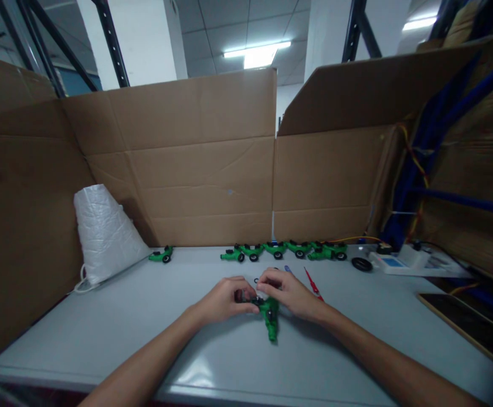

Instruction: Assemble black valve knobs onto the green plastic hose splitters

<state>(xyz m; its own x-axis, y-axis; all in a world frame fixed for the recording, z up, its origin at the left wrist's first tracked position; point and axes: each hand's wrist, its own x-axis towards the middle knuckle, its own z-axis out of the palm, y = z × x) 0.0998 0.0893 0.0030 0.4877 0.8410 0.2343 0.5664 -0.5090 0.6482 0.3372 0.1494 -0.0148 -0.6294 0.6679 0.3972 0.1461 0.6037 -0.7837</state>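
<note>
A green toy vehicle (270, 319) is between my two hands, just above or on the white table, its narrow green end pointing toward me. My left hand (229, 299) is closed around a dark part at its left side. The fingers of my right hand (286, 291) are bent in a pinch at the toy's far end; what the fingertips hold there is hidden. A small black ring (256, 280) shows between the hands. Just beyond my right hand lie a red screwdriver-like tool (313, 284) and a blue item (287, 269), partly covered.
Several green toy vehicles (275, 249) stand in a row at the back, and another (161, 255) sits beside a white bag (106, 234). A black coil (362, 264) and a power strip (419, 263) are at right. Cardboard walls (195, 169) enclose the table (114, 333).
</note>
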